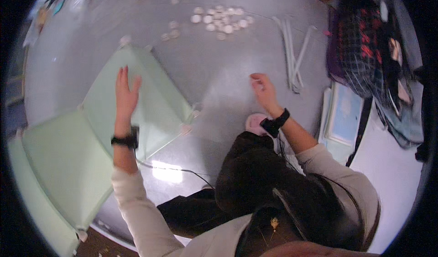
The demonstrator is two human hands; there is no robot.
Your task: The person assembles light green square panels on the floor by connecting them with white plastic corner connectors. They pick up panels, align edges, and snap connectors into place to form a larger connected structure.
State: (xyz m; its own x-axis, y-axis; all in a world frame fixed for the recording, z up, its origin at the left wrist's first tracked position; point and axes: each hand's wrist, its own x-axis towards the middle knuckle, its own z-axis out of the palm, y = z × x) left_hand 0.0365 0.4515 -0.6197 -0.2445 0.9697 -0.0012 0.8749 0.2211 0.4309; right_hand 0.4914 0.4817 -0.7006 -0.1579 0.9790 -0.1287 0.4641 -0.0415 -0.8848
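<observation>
My left hand (127,93) is raised over a pale green panel (150,86), fingers stretched out and the thumb apart, with nothing in it. This panel joins others like it, including a second green panel (66,161) at the left, with white round connectors (186,129) at several corners. Whether the hand touches the panel is hard to tell. To the right, over the grey floor, my right hand (264,93) hangs with its fingers loosely bent; no held object shows in it. Black bands are on both wrists.
Several white round pieces (221,20) lie in a heap on the floor ahead. Pale tubes (292,51) lie to their right. Clothes (365,47) are piled at the right, above a blue-and-white flat item (345,115). A thin dark cable (182,169) runs from my left wrist.
</observation>
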